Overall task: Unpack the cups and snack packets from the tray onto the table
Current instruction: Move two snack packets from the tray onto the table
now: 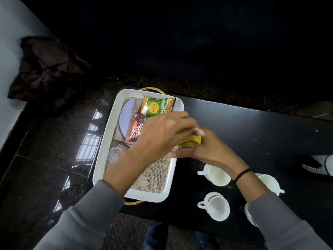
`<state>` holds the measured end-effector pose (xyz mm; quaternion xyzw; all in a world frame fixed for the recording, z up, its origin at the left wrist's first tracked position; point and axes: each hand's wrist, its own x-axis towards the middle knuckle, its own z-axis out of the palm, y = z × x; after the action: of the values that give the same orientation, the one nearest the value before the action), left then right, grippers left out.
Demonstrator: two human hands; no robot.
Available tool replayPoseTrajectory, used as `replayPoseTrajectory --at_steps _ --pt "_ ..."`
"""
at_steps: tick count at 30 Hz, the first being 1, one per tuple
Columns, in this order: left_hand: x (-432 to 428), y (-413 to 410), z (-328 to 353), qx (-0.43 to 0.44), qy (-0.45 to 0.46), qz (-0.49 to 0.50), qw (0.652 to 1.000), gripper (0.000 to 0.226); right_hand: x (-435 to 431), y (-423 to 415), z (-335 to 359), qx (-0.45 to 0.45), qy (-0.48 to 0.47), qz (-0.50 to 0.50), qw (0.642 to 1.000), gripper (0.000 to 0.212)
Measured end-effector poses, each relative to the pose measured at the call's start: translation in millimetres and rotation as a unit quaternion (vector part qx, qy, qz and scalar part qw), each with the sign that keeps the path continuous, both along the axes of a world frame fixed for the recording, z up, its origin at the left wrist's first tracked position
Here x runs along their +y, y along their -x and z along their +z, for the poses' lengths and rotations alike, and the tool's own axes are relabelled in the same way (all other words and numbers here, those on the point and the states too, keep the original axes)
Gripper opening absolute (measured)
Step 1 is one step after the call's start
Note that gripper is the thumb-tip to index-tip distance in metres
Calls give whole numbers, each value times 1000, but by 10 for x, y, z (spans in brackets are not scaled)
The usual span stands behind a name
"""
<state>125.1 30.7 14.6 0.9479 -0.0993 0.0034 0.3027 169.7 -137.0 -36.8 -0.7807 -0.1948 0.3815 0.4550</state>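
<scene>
A white rectangular tray (100, 159) with gold handles sits on the left end of the black table (252, 132). Inside it lie a green snack packet (158, 105) and a red snack packet (135, 129) on a burlap liner. A yellow snack packet (191, 141) is held over the tray's right edge. My right hand (209, 150) grips it from below, and my left hand (165, 134) lies over its top, hiding most of it. Several white cups stand on the table to the right of the tray, among them a rear cup (216, 175) and a front cup (216, 206).
A clear glass (115, 153) lies in the tray's left side, next to a round pale plate (128, 114). A dark cloth bag (46, 69) sits on the floor at the left. A foot in a patterned sock (319, 165) shows at the right edge.
</scene>
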Motion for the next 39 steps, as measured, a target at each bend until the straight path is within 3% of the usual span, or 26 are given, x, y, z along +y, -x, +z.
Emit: replayPoseTrajectory --at_steps 3,5,7,10,13,18,21,26,30,32,35,39 --pt "-146 -135 83 -29 -3 -27 999 31 -139 7 -34 29 -71 -99 992 34" --pt "-187 -201 62 -15 69 32 997 33 -246 1 -64 90 -109 -150 979 37" --pt "-195 -249 -36 43 144 114 982 48 -346 -28 -100 116 -110 -197 967 45" --pt "-199 -240 -220 212 266 211 917 73 -458 -97 -130 133 -117 -267 947 47" --pt "-244 -189 -432 333 378 221 835 55 -523 -163 -157 157 -126 -327 923 43" --pt "-326 -168 -650 319 447 269 791 44 -646 -229 -152 222 -127 -317 913 46" --pt "-387 -183 -640 347 491 215 769 23 -707 -257 -175 202 -122 -342 910 52" --pt "-523 -235 -809 351 491 217 767 48 -740 -282 -294 230 -101 -417 874 38" --pt "-588 -252 -989 358 503 290 731 49 -752 -376 -495 234 -38 -432 870 29" --pt "-611 -251 -1067 354 482 307 741 50 -754 -441 -607 211 -22 -432 876 22" --pt "-646 -274 -1123 336 395 309 798 48 -732 -522 -724 152 19 -408 900 18" --pt "-648 -312 -1129 339 200 274 877 63 -725 -546 -789 49 101 -367 924 47"
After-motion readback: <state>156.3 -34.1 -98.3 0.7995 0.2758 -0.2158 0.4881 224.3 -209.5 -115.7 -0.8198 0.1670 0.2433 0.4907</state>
